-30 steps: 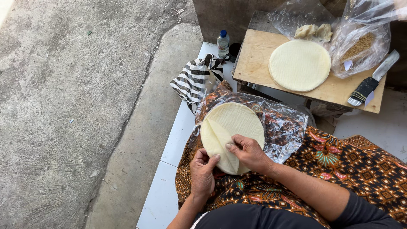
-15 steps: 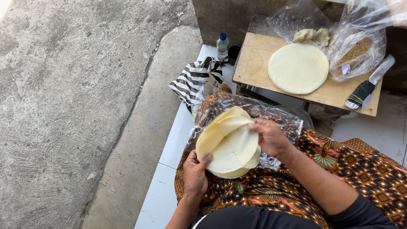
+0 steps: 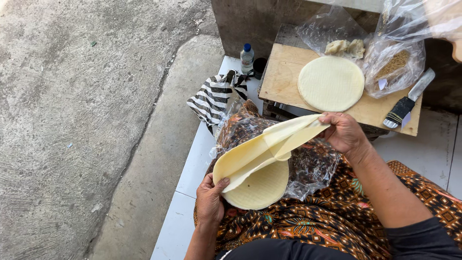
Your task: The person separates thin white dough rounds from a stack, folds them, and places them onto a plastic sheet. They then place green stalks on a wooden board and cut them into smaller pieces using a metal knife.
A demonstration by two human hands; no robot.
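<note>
Fingers of right hand (image 3: 342, 132) pinch lifted wrapper (image 3: 269, 147) edge; left hand (image 3: 210, 200) grips stack (image 3: 257, 185) rim.

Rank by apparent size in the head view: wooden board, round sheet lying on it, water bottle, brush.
1. Wooden board
2. Round sheet
3. Brush
4. Water bottle
Brush and bottle look close, so their order is unsure.

An outdoor home doorstep workplace: concrete ground (image 3: 72, 120), white tiled step (image 3: 192, 163), low wooden board (image 3: 284, 72).
</note>
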